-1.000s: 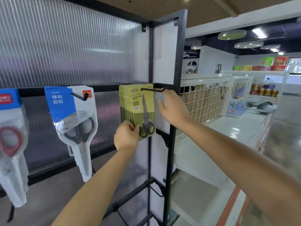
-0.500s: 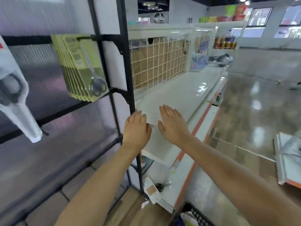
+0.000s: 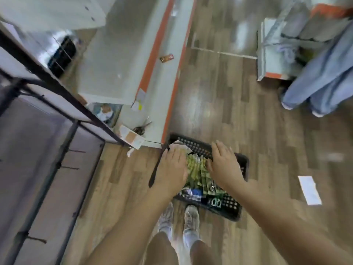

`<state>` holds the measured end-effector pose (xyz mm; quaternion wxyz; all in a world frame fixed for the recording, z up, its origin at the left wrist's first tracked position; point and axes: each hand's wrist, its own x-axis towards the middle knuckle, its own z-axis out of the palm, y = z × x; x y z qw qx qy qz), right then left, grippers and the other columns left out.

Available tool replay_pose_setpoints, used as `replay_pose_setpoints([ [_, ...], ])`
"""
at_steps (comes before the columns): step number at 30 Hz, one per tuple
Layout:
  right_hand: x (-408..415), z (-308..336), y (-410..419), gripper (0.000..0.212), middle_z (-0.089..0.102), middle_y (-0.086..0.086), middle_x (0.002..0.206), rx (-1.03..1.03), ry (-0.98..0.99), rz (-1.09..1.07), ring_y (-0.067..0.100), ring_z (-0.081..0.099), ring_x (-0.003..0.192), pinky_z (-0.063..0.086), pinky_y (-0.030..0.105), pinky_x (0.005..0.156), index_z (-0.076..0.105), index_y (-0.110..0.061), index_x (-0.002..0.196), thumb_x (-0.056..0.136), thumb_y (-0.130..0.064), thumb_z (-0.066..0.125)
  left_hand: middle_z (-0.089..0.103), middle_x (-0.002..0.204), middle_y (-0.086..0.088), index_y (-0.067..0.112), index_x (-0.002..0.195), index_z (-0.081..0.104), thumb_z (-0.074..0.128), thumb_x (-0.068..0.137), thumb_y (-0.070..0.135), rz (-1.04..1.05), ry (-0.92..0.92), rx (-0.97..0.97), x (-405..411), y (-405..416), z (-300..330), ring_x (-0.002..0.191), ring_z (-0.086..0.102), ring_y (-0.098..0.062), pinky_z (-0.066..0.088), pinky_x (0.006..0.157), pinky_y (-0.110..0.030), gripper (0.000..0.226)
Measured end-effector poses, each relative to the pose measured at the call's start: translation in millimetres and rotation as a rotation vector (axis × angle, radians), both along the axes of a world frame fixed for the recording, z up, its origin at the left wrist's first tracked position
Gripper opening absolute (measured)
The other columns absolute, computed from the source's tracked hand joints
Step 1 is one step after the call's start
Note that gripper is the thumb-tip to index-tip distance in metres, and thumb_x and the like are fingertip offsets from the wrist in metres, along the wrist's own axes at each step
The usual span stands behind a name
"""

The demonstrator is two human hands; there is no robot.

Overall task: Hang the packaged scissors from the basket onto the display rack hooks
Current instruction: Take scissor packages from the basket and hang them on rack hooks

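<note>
A black plastic basket (image 3: 232, 209) stands on the wood floor in front of my feet. It holds several green-carded scissors packs (image 3: 196, 170) and a dark pack with blue near its front. My left hand (image 3: 171, 169) hovers over the basket's left side with fingers straight, holding nothing. My right hand (image 3: 223, 165) hovers over the right side, fingers also straight and empty. The black-framed display rack (image 3: 63, 87) runs along the left, with bare hooks (image 3: 71, 167) sticking out low down. The hung scissors are out of view.
A white shelf base with an orange edge (image 3: 168, 83) lies just beyond the basket, with loose scissors (image 3: 142, 127) and a carton (image 3: 131, 137) on it. Another person's legs in blue trousers (image 3: 321, 81) stand at the right. A white paper (image 3: 309, 190) lies on the floor.
My view has swung down from the rack to the floor. Both hands left the hung green pack, dropped, and now hover empty over the basket.
</note>
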<state>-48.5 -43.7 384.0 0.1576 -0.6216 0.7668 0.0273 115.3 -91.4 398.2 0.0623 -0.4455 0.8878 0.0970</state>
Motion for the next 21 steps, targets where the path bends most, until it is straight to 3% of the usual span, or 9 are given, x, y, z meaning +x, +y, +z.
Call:
replay_pose_setpoints([
  [3, -9, -56, 32, 0.057, 0.022, 0.017, 0.154, 0.102, 0.017, -0.055, 0.028, 0.018, 0.144, 0.011, 0.042, 0.117, 0.022, -0.001, 0.147, 0.098, -0.023, 0.041, 0.010, 0.158, -0.012, 0.005, 0.150, 0.014, 0.034, 0.100, 0.032, -0.020, -0.099, 0.203, -3, 15, -65, 0.146, 0.006, -0.025, 0.003, 0.118, -0.038, 0.060],
  [5, -7, -97, 51, 0.060, 0.022, 0.017, 0.154, 0.192, 0.052, -0.085, 0.029, 0.019, 0.144, 0.012, 0.043, 0.117, 0.022, -0.001, 0.147, 0.096, -0.024, 0.044, 0.007, 0.159, -0.011, 0.006, 0.150, 0.013, 0.031, 0.100, 0.031, -0.011, -0.157, 0.276, -1, 23, -104, 0.146, 0.004, -0.024, 0.002, 0.118, -0.036, 0.059],
  [8, 0, -159, 71, 0.063, 0.046, 0.019, 0.141, 0.279, 0.042, -0.165, 0.032, 0.044, 0.131, 0.034, 0.046, 0.107, 0.046, 0.001, 0.136, 0.082, -0.024, 0.066, 0.046, 0.141, -0.020, -0.002, 0.132, 0.050, 0.065, 0.083, 0.029, -0.038, -0.180, 0.337, 2, 26, -158, 0.134, 0.040, -0.032, 0.032, 0.110, -0.042, 0.059],
  [9, 1, -179, 75, 0.062, 0.052, 0.020, 0.135, 0.291, 0.044, -0.185, 0.032, 0.050, 0.125, 0.039, 0.046, 0.103, 0.052, 0.002, 0.131, 0.077, -0.024, 0.072, 0.053, 0.133, -0.020, -0.002, 0.125, 0.057, 0.073, 0.075, 0.029, -0.051, -0.196, 0.311, 2, 26, -178, 0.128, 0.048, -0.033, 0.038, 0.105, -0.043, 0.060],
  [10, 2, -199, 79, 0.062, 0.054, 0.019, 0.133, 0.287, 0.046, -0.204, 0.032, 0.052, 0.124, 0.040, 0.046, 0.102, 0.054, 0.002, 0.129, 0.076, -0.023, 0.073, 0.049, 0.137, -0.021, -0.002, 0.129, 0.053, 0.071, 0.079, 0.031, -0.055, -0.242, 0.326, 3, 26, -196, 0.130, 0.045, -0.032, 0.036, 0.107, -0.044, 0.063],
  [13, 2, -253, 90, 0.059, 0.041, 0.020, 0.144, 0.255, 0.011, -0.257, 0.032, 0.038, 0.135, 0.029, 0.044, 0.110, 0.041, 0.002, 0.139, 0.088, -0.023, 0.060, 0.014, 0.157, -0.013, 0.004, 0.149, 0.016, 0.033, 0.099, 0.033, -0.115, -0.322, 0.361, 2, 23, -253, 0.145, 0.012, -0.027, 0.009, 0.119, -0.039, 0.060],
  [16, -2, -300, 100, 0.060, 0.018, 0.017, 0.155, 0.339, -0.027, -0.282, 0.028, 0.015, 0.145, 0.012, 0.040, 0.117, 0.018, 0.000, 0.148, 0.099, -0.026, 0.040, 0.016, 0.156, -0.012, 0.005, 0.148, 0.016, 0.030, 0.099, 0.032, -0.138, -0.304, 0.320, -3, 31, -302, 0.145, 0.012, -0.026, 0.007, 0.119, -0.037, 0.058],
  [21, -16, -366, 112, 0.059, 0.009, 0.013, 0.158, 0.359, -0.047, -0.334, 0.024, 0.008, 0.146, 0.007, 0.038, 0.118, 0.009, -0.004, 0.150, 0.101, -0.029, 0.031, 0.012, 0.157, -0.009, 0.007, 0.149, 0.014, 0.028, 0.100, 0.032, -0.234, -0.311, 0.364, -30, 42, -377, 0.145, 0.008, -0.024, 0.004, 0.120, -0.037, 0.056],
])
